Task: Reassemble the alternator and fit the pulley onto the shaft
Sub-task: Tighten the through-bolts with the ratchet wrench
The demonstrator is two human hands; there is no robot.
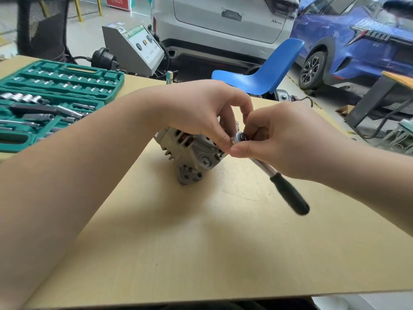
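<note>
At a pale wooden workbench [201,253] in a car workshop, you bend over a grey cast-metal alternator with copper windings showing through its vents [190,151], which lies on its side near the middle of the bench. Your left hand [201,110] curls over the top of the housing and pinches at the head of a chrome ratchet wrench with a black handle [288,191]; your right hand [288,142] grasps the shank just below that head, thumb pressed along it. The two housing halves look joined, so you appear to be running in a through-bolt at the casing's edge, though the fastener itself is hidden by your fingers. No pulley can be made out; fitting it on the shaft seems still ahead. The open green plastic socket-set case [51,97] sits at the bench's far left.
</note>
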